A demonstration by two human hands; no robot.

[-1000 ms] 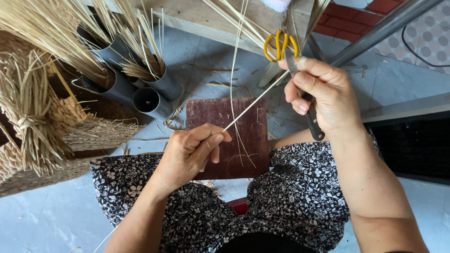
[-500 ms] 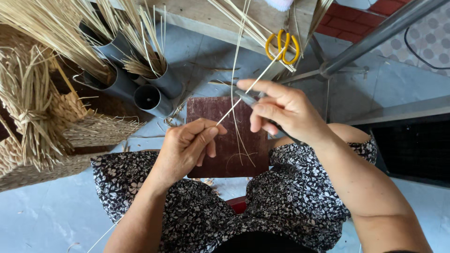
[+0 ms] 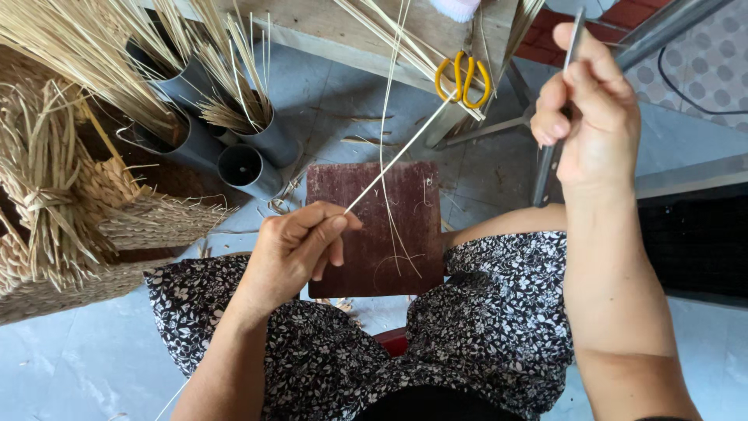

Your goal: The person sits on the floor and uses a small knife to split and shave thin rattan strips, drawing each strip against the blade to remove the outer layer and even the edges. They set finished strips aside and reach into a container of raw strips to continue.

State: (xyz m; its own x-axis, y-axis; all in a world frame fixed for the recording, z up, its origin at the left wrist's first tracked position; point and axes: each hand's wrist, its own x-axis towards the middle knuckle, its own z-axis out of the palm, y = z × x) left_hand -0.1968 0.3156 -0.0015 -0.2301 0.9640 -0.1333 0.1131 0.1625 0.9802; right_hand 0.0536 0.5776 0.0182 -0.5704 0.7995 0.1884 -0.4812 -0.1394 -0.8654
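Straw strip (image 3: 397, 156): a thin pale strand, stretched taut on a slant from the near left up toward the far right, crossing above the board.
Left hand (image 3: 300, 245): thumb and forefinger pinched on the strip's near end, the other fingers curled loosely beneath, over the left edge of the board.
Right hand (image 3: 592, 109): raised at the far right, fingers clenched around a slim metal tool.
Metal tool (image 3: 555, 132): a narrow grey blade, upright, running through the fist and showing above and below it.
Board (image 3: 374, 230): dark red-brown wood, resting flat on the lap, with a few loose fibres lying on it.
Scissors (image 3: 463, 78): yellow handles, lying on the far wooden bench among straw.
Grey tubes (image 3: 249, 168): a cluster standing far left of the board, most stuffed with straw, the nearest one open-mouthed.
Woven straw bundles (image 3: 54, 203): piled at the left edge.
Dress (image 3: 483, 327): black with small white flowers, covering the knees.
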